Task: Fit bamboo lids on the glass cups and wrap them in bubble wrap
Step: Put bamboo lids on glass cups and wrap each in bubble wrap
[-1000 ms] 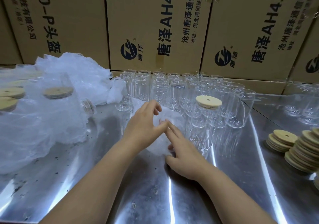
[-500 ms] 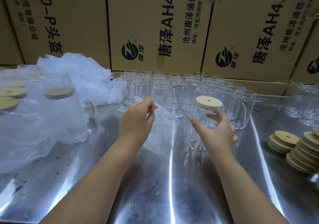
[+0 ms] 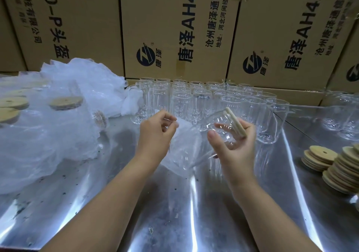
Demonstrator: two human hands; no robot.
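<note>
My right hand (image 3: 236, 145) grips a clear glass cup (image 3: 221, 127) with a bamboo lid (image 3: 236, 122) on it, tilted on its side with the lid pointing right. The cup's bottom end lies in a small bubble wrap bag (image 3: 184, 146), whose edge my left hand (image 3: 157, 133) pinches above the steel table (image 3: 174, 213). Behind my hands stand several open glass cups (image 3: 194, 100) in rows.
Stacks of bamboo lids (image 3: 334, 166) lie at the right. A heap of bubble wrap (image 3: 83, 82) and wrapped lidded cups (image 3: 66, 104) fill the left. More glasses (image 3: 342, 119) stand far right. Cardboard boxes (image 3: 174, 28) wall off the back.
My right hand left the bubble wrap bag, took the lidded cup from the front row and tipped it sideways into the bag. My left hand lifted the bag's edge.
</note>
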